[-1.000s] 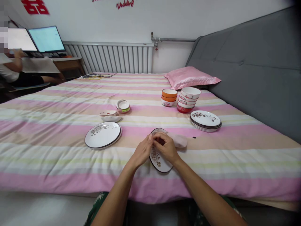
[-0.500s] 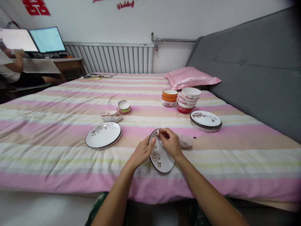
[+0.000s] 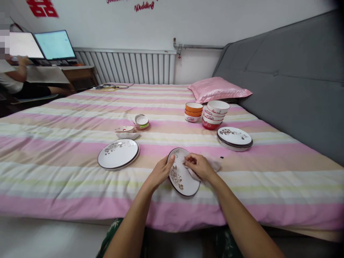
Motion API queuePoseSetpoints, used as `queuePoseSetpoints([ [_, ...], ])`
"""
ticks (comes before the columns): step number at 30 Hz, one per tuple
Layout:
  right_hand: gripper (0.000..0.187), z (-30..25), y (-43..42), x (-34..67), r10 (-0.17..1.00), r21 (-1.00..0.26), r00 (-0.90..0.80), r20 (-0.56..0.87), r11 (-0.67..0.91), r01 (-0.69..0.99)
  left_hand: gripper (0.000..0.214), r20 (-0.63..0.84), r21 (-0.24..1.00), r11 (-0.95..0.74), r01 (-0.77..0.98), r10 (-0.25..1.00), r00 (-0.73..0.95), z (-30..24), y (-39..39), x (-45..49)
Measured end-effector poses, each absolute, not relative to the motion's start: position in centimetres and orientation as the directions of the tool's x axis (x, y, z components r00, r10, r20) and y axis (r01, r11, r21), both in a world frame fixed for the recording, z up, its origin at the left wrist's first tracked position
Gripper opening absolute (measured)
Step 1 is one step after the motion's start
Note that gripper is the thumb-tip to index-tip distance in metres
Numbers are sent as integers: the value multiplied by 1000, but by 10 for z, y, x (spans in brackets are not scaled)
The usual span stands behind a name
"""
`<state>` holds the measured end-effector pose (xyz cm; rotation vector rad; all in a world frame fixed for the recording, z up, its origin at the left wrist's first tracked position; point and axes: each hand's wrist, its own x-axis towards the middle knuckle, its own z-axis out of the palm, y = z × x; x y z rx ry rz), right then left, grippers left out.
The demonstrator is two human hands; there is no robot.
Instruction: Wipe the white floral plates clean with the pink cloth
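Observation:
A white plate (image 3: pixel 181 175) with a dark rim and a brown flower print is tilted up off the striped bedspread (image 3: pixel 67 179) near the bed's front edge. My left hand (image 3: pixel 160 173) grips its left rim, thumb on the face. My right hand (image 3: pixel 199 167) is closed on a pale pink cloth (image 3: pixel 213 164) and presses it against the plate's upper right face. The cloth trails off to the right behind my fingers.
A second printed plate (image 3: pixel 118 153) lies to the left, a plate stack (image 3: pixel 234 138) to the right. Behind stand two bowl stacks (image 3: pixel 206 113), small dishes (image 3: pixel 141 121) and a shallow dish (image 3: pixel 126 132). A pink pillow (image 3: pixel 219 88) and a grey headboard (image 3: pixel 290 71) lie right. Another person (image 3: pixel 12 77) sits far left.
My right hand with the cloth has slid from the plate's top edge down to its right side. The plate's face shows more, and my left hand stays on the rim.

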<state>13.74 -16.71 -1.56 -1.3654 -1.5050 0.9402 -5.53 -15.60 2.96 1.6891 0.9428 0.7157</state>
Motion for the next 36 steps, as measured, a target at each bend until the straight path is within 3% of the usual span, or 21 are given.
queuePoseSetpoints([
  [11, 18, -5, -176, 145, 929, -943, -348, -129, -6, 332, 55, 1, 947, -153, 283, 881, 473, 26, -155, -56],
  [17, 15, -7, -182, 138, 880, -964, -452, -144, -22, 265, 56, 2, 952, -146, 267, 880, 474, 25, -155, -56],
  [21, 11, -7, -186, 127, 916, -964, -399, -54, 55, 258, 55, 21, 941, -175, 290, 885, 466, 25, -154, -56],
  [30, 9, 1, -181, 96, 928, -886, -157, 337, 369, 280, 54, 57, 916, -239, 323, 873, 485, 28, -154, -56],
  [36, 13, -6, -172, 89, 908, -861, 25, 417, 387, 330, 53, 99, 923, -266, 276, 861, 499, 28, -156, -55],
])
